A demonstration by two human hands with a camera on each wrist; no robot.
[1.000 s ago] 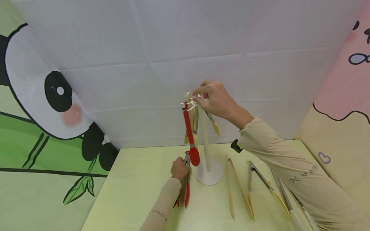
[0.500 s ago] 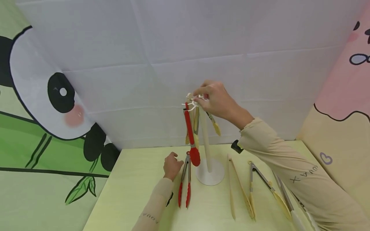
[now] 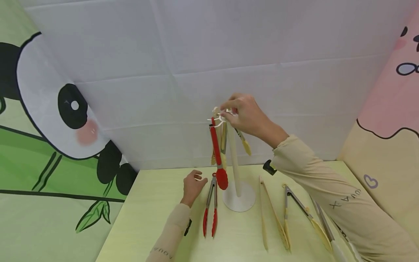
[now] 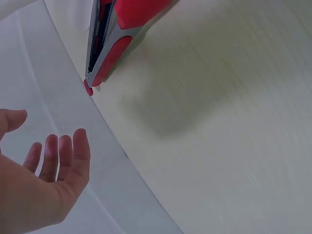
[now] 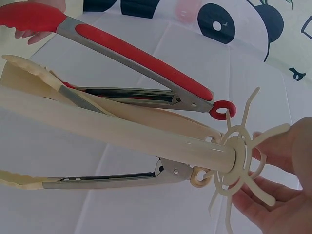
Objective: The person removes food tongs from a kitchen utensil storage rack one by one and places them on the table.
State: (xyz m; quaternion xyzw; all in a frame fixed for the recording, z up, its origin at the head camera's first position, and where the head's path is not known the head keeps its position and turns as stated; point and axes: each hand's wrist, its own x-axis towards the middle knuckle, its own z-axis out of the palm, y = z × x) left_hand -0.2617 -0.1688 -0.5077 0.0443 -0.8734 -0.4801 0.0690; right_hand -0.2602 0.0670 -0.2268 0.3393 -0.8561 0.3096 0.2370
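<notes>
My right hand (image 3: 250, 114) holds the hooked top (image 5: 239, 146) of a white stand (image 3: 234, 160), fingers and thumb at the hook ring. From one hook hangs a pair of red tongs (image 3: 214, 145) by its red loop. Cream-tipped tongs (image 5: 112, 181) and beige tongs (image 5: 161, 117) also hang there. My left hand (image 3: 193, 187) is held off to the left, fingers loosely bent and nothing in them. Just right of it, a second pair of red tongs (image 3: 214, 222) lies on the table with its arms spread apart.
The stand's round white base (image 3: 239, 205) rests on the pale yellow table (image 3: 137, 225). To its right lie beige tongs (image 3: 263, 218), cream-tipped metal tongs (image 3: 296, 200) and white-tipped tongs (image 3: 327, 225), partly under my right sleeve. A white cloth wall (image 3: 163, 98) stands behind.
My left hand has let go of the red tongs on the table and moved left; their arms are now more widely spread. My right hand has stayed at the hooks.
</notes>
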